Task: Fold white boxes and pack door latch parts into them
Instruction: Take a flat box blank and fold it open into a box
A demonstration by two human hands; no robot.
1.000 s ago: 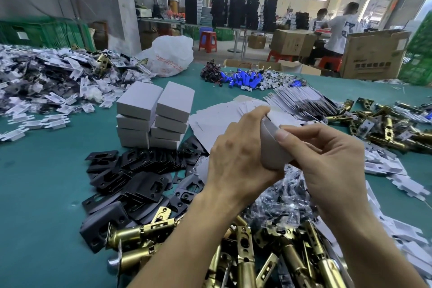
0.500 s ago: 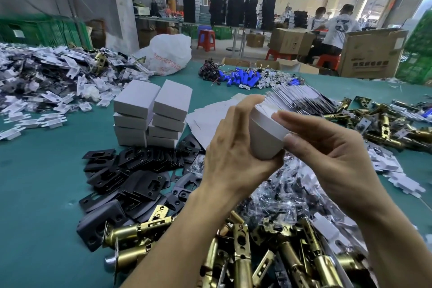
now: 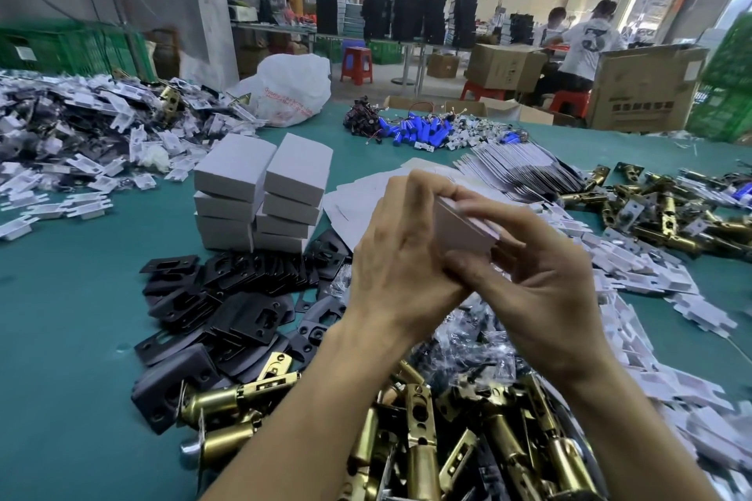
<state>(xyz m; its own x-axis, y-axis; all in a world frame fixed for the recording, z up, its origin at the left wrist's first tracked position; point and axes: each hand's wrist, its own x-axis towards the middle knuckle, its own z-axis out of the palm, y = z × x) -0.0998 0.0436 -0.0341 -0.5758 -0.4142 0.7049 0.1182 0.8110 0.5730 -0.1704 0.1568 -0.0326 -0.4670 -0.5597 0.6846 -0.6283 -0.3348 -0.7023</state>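
1. I see my left hand (image 3: 403, 252) clamped on the left end of a white box (image 3: 464, 232), with the fingers curled over its top edge.
2. My right hand (image 3: 541, 297) pinches the box from the other side, with the fingers along the top and the thumb underneath.
3. The box is in the air between both hands, tilted, above the screw bags (image 3: 480, 354) and the brass latches (image 3: 447, 439). I cannot tell whether its flaps are closed.
4. A stack (image 3: 260, 195) of folded boxes stands in two columns to the left of my hands, just beside the flat blanks (image 3: 358, 199).
5. Black plates (image 3: 228, 297) lie heaped in front of the stack on the green table (image 3: 61, 338), reaching down to the latches.
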